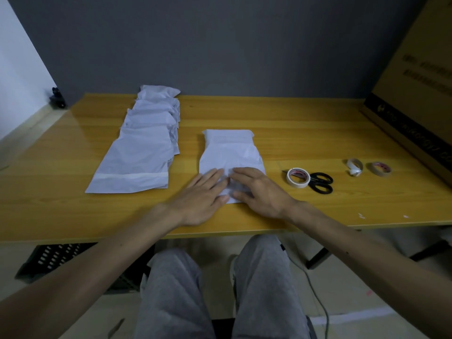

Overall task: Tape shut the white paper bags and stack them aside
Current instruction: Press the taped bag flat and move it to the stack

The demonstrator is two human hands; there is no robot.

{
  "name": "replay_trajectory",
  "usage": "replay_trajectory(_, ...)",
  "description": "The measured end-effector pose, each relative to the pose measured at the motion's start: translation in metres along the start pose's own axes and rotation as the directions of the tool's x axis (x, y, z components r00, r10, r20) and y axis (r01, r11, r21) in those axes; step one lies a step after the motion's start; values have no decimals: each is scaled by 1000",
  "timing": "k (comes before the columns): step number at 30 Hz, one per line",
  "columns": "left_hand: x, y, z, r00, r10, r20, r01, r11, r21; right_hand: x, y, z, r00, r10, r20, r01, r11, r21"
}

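- White paper bag (pixel 231 152): flat on the wooden table (pixel 305 123), straight ahead, with its near end under both hands and its far end towards the wall.
- Long axis running away from the body, so the end being worked is the nearest one, between the two wrists.
- Left hand (pixel 203 196): palm down, fingers straight and together, pressing the near-left part of the bag, gripping nothing.
- Right hand (pixel 259 192): also palm down and flat, fingers extended across the near-right part, nothing held; fingertips of the two hands almost meeting over the bag's middle.
- Forearms angled in from either side, converging on the bag.
- Tape roll (pixel 298 177): just right of the bag, leaning on the black scissors (pixel 321 183); near the right hand, well apart from the left.
- Stack of bags (pixel 141 152): left of the bag in hand, overlapped in a row towards the wall, the nearest with a tape strip across its near end.
- Probably flattening the fold before taping; impossible to tell whether any tape lies under the palms.
- Likely next: a short reach right for the tape with the right hand, the left pinning the fold.
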State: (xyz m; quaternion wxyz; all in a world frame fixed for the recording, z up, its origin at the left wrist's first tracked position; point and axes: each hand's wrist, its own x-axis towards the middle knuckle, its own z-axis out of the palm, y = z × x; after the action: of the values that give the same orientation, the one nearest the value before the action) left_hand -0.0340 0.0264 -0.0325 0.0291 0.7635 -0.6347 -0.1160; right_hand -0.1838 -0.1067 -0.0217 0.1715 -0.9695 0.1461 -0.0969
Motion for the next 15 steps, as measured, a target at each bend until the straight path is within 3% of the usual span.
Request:
replay_trajectory(4,0,-4,1,994,-18,105,14,999,39,-6,2,8,995,-18,96,25,997,-79)
replay_trajectory(9,0,0,-2,990,-45,133,36,997,66,0,-2,7,989,-109,99,123,982,-142)
replay_trajectory(15,0,1,-5,984,-59,167,45,995,89,1,3,16,978,-19,206,47,990,-132)
